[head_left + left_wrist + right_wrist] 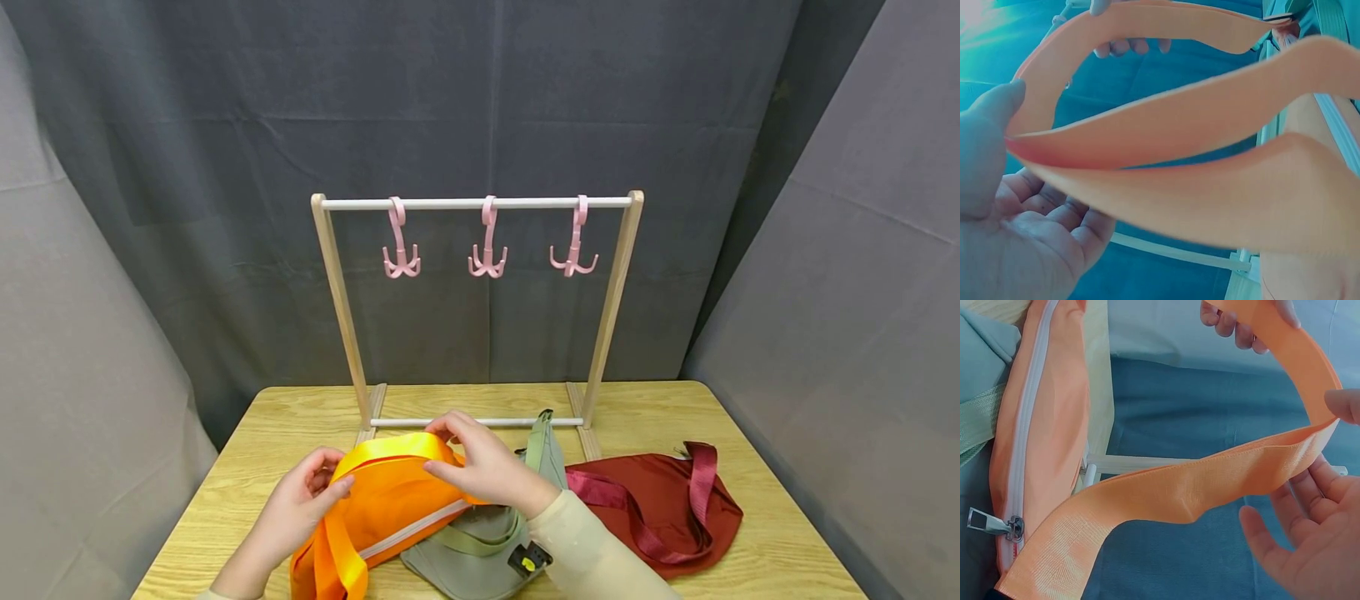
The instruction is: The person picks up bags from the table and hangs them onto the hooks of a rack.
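An orange zippered bag [408, 500] stands tilted near the table's front, its wide yellow-orange strap [386, 447] raised in a loop. My left hand [296, 496] holds the strap's left side between thumb and fingers; the left wrist view shows the strap [1166, 134] folding at that thumb. On the other side my right hand [491, 467] pinches the same loop. In the right wrist view the strap [1210, 481] bends between the right thumb and fingers, and the bag's white zipper [1029, 412] has a metal pull. Part of the bag's front is below the head view's edge.
A grey-green bag [468, 571] with a black buckle lies partly under the orange bag and right forearm. To its right is a dark red bag [667, 492]. Behind stands a wooden rack [615, 308] with three pink hooks [488, 242] on its white top bar.
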### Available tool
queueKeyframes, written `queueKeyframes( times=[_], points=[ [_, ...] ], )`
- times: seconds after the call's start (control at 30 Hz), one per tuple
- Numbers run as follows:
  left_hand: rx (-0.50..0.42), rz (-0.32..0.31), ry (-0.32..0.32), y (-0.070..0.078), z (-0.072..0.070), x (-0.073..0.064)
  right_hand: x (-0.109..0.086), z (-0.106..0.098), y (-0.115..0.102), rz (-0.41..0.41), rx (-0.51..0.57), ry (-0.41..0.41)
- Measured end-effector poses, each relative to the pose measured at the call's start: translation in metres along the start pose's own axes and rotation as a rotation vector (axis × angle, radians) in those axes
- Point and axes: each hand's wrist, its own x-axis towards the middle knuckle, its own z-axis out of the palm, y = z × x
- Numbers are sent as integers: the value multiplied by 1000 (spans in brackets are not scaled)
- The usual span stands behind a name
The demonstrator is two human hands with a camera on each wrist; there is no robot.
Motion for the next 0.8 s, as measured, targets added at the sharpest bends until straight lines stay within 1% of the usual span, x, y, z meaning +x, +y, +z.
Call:
queueKeyframes(
  times=[0.07, 0.23, 0.33, 0.53, 0.67, 0.8],
  points=[
    [4, 22, -1, 2, 1, -1, 0, -1, -1, -6, 8, -6],
    [4, 47, 7, 9, 3, -1, 0, -3, -3, -17, 36, -21],
    [9, 52, 8, 12, 3, -1, 1, -4, -6, -16, 49, -22],
    [18, 57, 9, 17, 3, -1, 3, -4, -9, -23, 40, -18],
    [24, 87, 7, 20, 5, 0, 4, -4, -11, -25, 31, -18],
    [39, 80, 3, 23, 5, 0, 5, -6, -14, -24, 35, -21]
  ],
)
